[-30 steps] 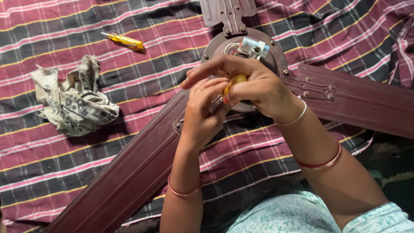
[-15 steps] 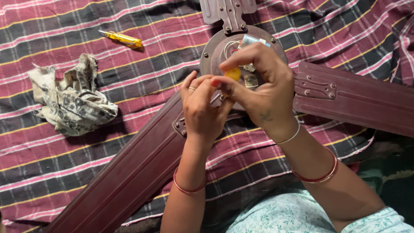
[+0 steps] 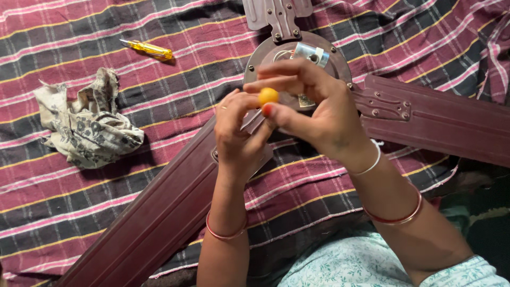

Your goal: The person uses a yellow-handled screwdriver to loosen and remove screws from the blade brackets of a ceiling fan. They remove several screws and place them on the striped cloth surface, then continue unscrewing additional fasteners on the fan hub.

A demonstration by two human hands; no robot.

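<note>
Screwdriver with a yellow handle (image 3: 268, 96) is held upright above the ceiling fan's motor hub (image 3: 329, 58), its rounded handle end showing between both hands; its shaft is hidden. Right hand (image 3: 313, 111) has its grip closed on the handle, thumb and fingers pinching it from the side. Left hand (image 3: 236, 133) is curled shut just beside and below, touching the right hand; what it clasps cannot be told. Maroon fan blades (image 3: 159, 207) spread from the hub across a striped plaid cloth (image 3: 106, 180). A second yellow screwdriver (image 3: 147, 49) lies well apart at upper left, near a crumpled printed rag (image 3: 87, 125).
</note>
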